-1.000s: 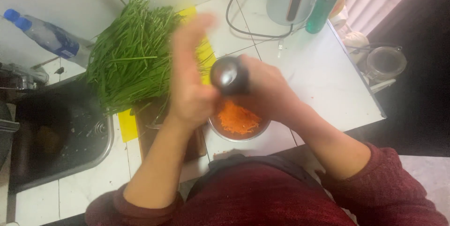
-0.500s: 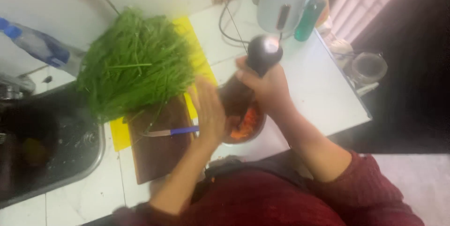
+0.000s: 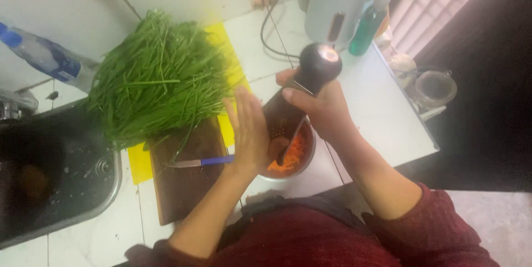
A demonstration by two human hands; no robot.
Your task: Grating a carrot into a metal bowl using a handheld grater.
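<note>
My right hand (image 3: 321, 106) grips the black handle of a hand grater (image 3: 299, 98) that stands tilted in a metal bowl (image 3: 307, 153). Grated orange carrot (image 3: 291, 156) lies in the bowl. My left hand (image 3: 248, 128) is flat against the grater's face, fingers stretched and pointing away from me; whether it presses a piece of carrot I cannot tell. Just left of it a blue-handled knife (image 3: 202, 162) lies on a dark wooden cutting board (image 3: 183, 178).
A big heap of green chives (image 3: 158, 84) covers a yellow mat (image 3: 227, 45) behind the board. A dark sink (image 3: 50, 173) is at the left, a plastic bottle (image 3: 44, 59) beyond it. A white appliance (image 3: 338, 1), a green bottle (image 3: 368, 23) and a glass jar (image 3: 435, 87) stand at the back right.
My left hand came down from in front of the camera to the grater's face. The grater has tilted into the bowl, and the view shifted slightly.
</note>
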